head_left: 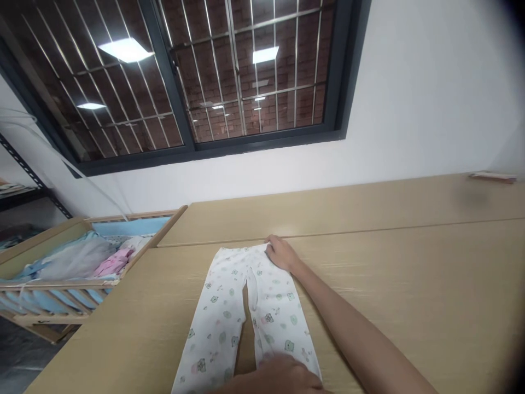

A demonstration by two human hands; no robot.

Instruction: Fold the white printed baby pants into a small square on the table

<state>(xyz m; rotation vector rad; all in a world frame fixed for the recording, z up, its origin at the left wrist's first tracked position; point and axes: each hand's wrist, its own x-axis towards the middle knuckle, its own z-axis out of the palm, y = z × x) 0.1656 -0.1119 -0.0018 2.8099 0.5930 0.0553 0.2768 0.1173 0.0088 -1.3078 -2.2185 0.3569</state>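
A pair of small white baby pants [225, 306] lies spread on the wooden tabletop [389, 284], waistband at the far end and legs toward me. The fabric has a print of small green and grey animal figures. At the right corner of the waistband, my right hand [282, 254] is closed on the cloth, its fingers together at the edge. My left hand [283, 376] reaches in low over the right-side leg. It is blurred and partly cut off by the bottom of the view, so its grip does not show. The leg ends are out of view.
To the left stands a wooden crib [94, 283] holding blue bedding and a pink cloth [115, 261]. A barred window [246, 71] is set in the white wall behind the table. Some flat papers [492, 177] lie at the far right. A dark shelf [22, 197] edges the left side.
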